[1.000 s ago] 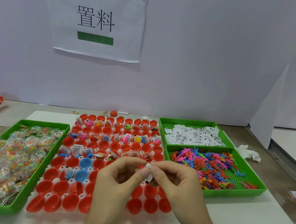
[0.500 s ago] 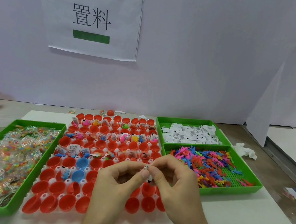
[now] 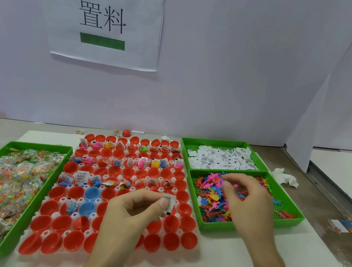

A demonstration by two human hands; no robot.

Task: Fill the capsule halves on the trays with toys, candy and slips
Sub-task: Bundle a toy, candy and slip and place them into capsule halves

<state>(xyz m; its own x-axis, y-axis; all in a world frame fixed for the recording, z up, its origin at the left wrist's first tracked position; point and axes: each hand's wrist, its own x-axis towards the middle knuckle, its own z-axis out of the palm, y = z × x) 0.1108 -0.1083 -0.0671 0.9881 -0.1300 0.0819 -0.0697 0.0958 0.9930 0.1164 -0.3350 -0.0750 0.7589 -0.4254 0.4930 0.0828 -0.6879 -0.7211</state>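
My left hand (image 3: 133, 214) pinches a white slip (image 3: 168, 203) over the red capsule halves (image 3: 61, 223). My right hand (image 3: 249, 203) curls over the toys (image 3: 212, 191) in the green tray (image 3: 247, 229); I cannot tell if it holds one.

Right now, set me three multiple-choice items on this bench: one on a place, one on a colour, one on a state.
1. Where does the slip tray stand relative to the toy tray?
A. in front of it
B. behind it
C. stacked on it

2. What colour are the odd halves among the red ones?
A. green
B. yellow
C. blue

3. What is the left hand doing?
A. pinching a slip
B. lying flat on the table
C. pointing at the wall

Answers:
1. B, as the slip tray lies farther from the person, its front edge against the toy tray's back edge.
2. C, as blue cups sit in the near rows of red.
3. A, as thumb and fingers close on the white slip above the halves.
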